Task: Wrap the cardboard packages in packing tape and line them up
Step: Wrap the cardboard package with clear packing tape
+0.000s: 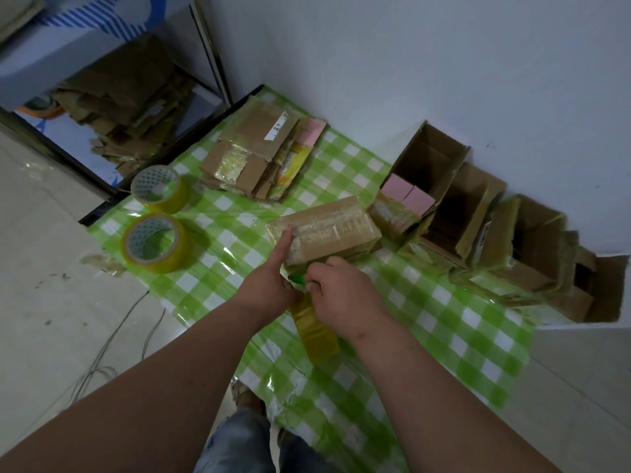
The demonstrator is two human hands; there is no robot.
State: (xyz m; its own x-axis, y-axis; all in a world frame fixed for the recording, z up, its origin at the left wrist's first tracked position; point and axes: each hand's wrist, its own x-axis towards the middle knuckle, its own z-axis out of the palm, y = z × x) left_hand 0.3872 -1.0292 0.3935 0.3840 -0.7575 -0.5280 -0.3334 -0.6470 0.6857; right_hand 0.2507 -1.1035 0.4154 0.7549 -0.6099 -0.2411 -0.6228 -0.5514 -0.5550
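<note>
Leftmost, two rolls of yellowish packing tape are seen lying on the green checked cloth (454,339): a farther tape roll (159,189) and a nearer tape roll (157,243), just beside each other and well apart from the hands. Behind them, past the cloth's edge, a heap of scrap cardboard (126,97) is leaned against the wall. Further right, at the far side of the cloth, a stack of flattened cartons (259,155) is laid, with a pink piece at its right edge.

Near the middle, the cardboard package (327,230) is placed on the cloth, already covered with glossy tape on its top. The left hand (269,281) is set against the package's near left corner; its thumb is stretched straight up along the end face and is pressed on it, while the other fingers are hidden under the hand. Just beside it, the right hand (345,295) is curled, and a small green object (297,280) is pinched in its fingers at the package's lower near edge. What the green object is cannot be told. Under this hand a third tape roll (317,331) is partly seen.

At the right, a row of open boxes (478,227) is lined up along the wall, close behind the package.
</note>
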